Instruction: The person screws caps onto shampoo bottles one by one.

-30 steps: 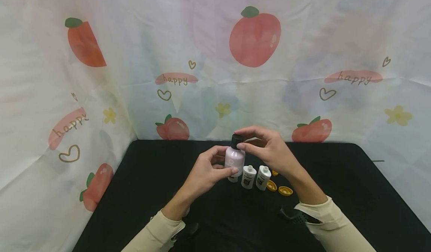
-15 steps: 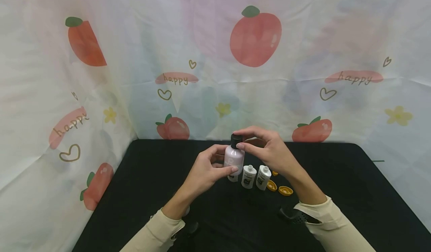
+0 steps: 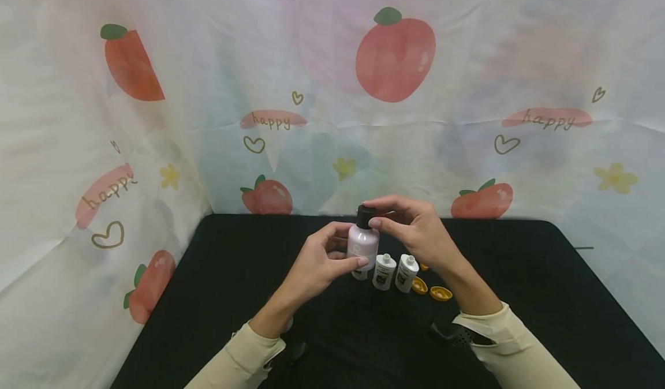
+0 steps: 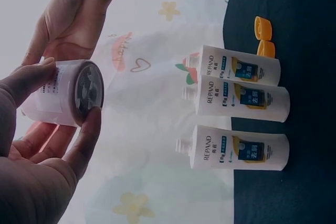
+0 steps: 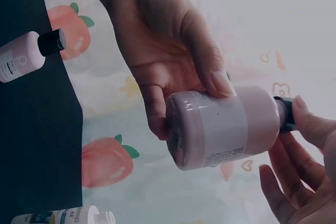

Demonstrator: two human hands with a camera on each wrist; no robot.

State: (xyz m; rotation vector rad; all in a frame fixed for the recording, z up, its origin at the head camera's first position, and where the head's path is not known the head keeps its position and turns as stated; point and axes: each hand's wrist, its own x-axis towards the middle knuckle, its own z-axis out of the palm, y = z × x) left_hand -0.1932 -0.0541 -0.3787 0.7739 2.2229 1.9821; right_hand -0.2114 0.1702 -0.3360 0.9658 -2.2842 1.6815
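Observation:
A pale pink bottle (image 3: 363, 243) with a black cap (image 3: 366, 216) is held up, slightly tilted, above the black table. My left hand (image 3: 322, 256) grips the bottle's body, thumb in front and fingers behind. With thumb and fingers, my right hand (image 3: 413, 224) pinches the black cap. The left wrist view shows the clear-edged base of the pink bottle (image 4: 88, 92) facing the camera. In the right wrist view the bottle's white label (image 5: 224, 127) is visible, and the cap (image 5: 287, 115) is partly hidden by the right fingers.
Three white capless bottles stand in a row; the middle bottle (image 3: 384, 272) is beside the right-hand bottle (image 3: 406, 273). Yellow caps (image 3: 440, 294) lie to their right. Another pink bottle (image 5: 23, 56) with a black cap stands apart. A patterned curtain (image 3: 395, 146) borders the black table (image 3: 519, 296).
Both hands stay on the same parts of the pink bottle. It shifts only slightly, a little left and then back right. The white bottles and yellow caps have not moved.

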